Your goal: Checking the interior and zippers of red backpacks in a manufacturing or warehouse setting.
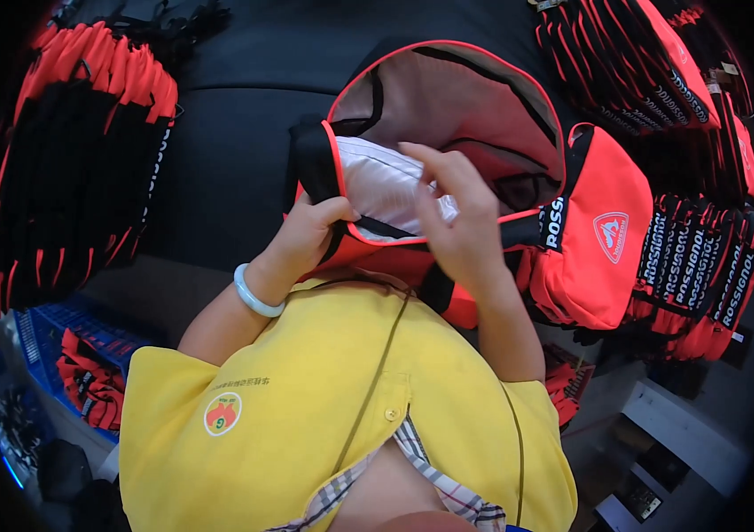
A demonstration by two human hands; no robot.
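A red and black bag (448, 266) lies in front of me, its top flap (483, 84) folded up and away to show a grey lining. Inside the opening is a shiny whitish sheet or lining (377, 182); which of the two I cannot tell. My left hand (306, 235) grips the bag's near left rim, thumb on top, with a pale bangle on that wrist. Over the opening hovers my right hand (465, 213), its index finger and thumb apart above the whitish material. Its other fingers are partly hidden. A red end pocket (603, 226) bulges at the bag's right.
On the dark table (226, 133), a stack of red and black bags (84, 160) stands at the left. More stacked bags (634, 62) fill the far right, with another pile (696, 266) below. Beneath the table's left edge is a blue crate (40, 346) near red pieces.
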